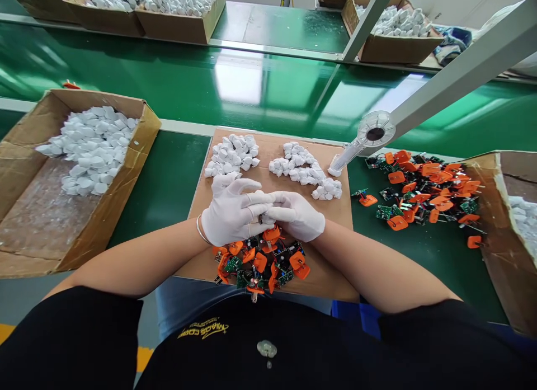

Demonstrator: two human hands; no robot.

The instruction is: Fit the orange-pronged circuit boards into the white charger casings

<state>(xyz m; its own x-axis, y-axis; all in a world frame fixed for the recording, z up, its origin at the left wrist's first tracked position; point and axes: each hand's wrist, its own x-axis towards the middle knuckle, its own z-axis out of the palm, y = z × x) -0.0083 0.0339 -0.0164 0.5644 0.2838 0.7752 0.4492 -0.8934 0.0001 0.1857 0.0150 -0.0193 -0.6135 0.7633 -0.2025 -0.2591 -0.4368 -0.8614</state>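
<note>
The person wears 2 white gloves (234, 214), 1 thin silvery bangle (203, 231), blue jeans (168, 307) and a black short-sleeved top (235, 345) with yellow lettering (203, 329).

Glossy smooth green tabletop (188, 82)

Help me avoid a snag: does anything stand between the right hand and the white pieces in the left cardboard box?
Yes: the left hand lies between, then the right wall of that cardboard box.

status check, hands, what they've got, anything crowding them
Left hand and right hand, both gloved, closed around small piece, mostly hidden; orange-tabbed parts heaped close below; white pieces piled just beyond
</note>
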